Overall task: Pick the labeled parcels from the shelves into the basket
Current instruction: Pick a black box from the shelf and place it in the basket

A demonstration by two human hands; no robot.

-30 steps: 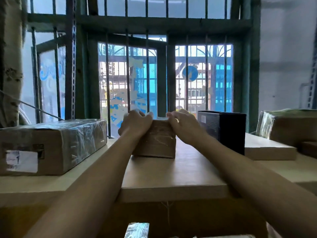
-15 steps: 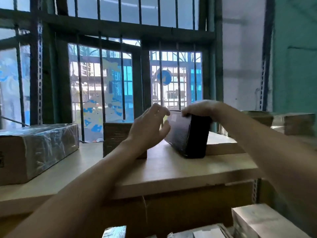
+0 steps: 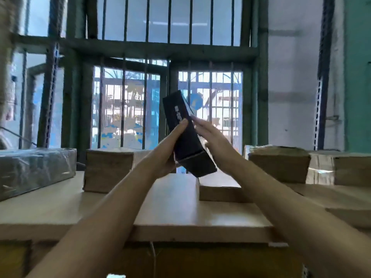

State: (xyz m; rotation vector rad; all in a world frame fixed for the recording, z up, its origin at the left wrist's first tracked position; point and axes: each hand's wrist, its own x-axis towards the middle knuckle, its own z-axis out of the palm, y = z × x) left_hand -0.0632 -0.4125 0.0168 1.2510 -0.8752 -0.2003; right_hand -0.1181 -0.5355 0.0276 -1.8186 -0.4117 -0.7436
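Both hands are up at the far edge of the shelf (image 3: 170, 213), closed in from either side on the black box (image 3: 186, 143), which hangs in the air clear of the board, in front of the barred window. Left hand (image 3: 165, 152) cups the lower left of the box, thumb laid up along the printed near face; its other fingers are hidden behind the box. Right hand (image 3: 210, 137) lies flat against the right side, fingers straight and pointing up. Long axis of the box: steeply tilted, upper end leaning far and left, lower end near and right, just above a flat carton (image 3: 218, 190). Pale print shows on the near face; whether it is a shipping label cannot be told. A brown parcel (image 3: 108, 169) stands on the shelf to the left, apart from the hands. Basket not in view. Judgement: left hand carries most of the weight from beneath, so the box would come down and toward the person, lower end leading.
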